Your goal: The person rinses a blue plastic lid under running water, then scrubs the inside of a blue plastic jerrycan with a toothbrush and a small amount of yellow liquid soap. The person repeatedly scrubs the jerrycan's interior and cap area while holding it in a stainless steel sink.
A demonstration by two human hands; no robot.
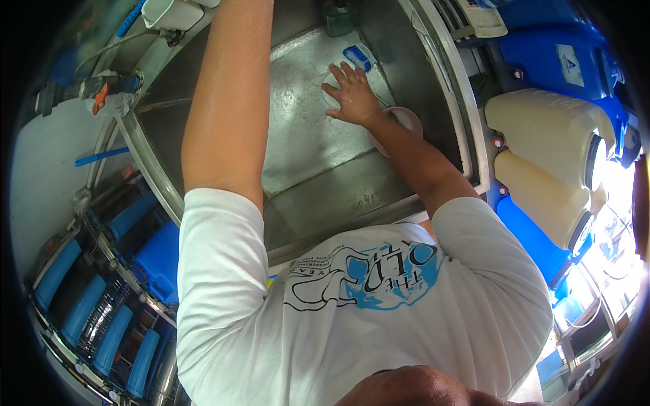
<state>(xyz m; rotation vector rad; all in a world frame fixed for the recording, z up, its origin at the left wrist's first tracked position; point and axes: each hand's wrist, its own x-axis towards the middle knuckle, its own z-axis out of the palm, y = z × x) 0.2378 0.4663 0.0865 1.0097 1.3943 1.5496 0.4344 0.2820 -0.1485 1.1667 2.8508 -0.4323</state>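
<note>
My right hand [353, 95] reaches into a metal sink [305, 155] with its fingers spread. It lies over a round whitish, see-through piece [329, 101], of which only an edge shows; I cannot tell whether it touches it. Just beyond the fingertips is a brush with blue bristles [357, 58]. Under my right wrist and forearm a pale round bowl or tub [408, 122] is partly hidden. My left arm stretches forward over the sink's left side, and its hand is beyond the top edge of the view.
A dark green container [339, 18] stands at the sink's far end. Beige jerrycans [542, 128] and blue jerrycans [558, 57] line the right side. On the left are a valve with an orange handle [101, 99], a white container [172, 15] and a rack with blue panels [112, 338].
</note>
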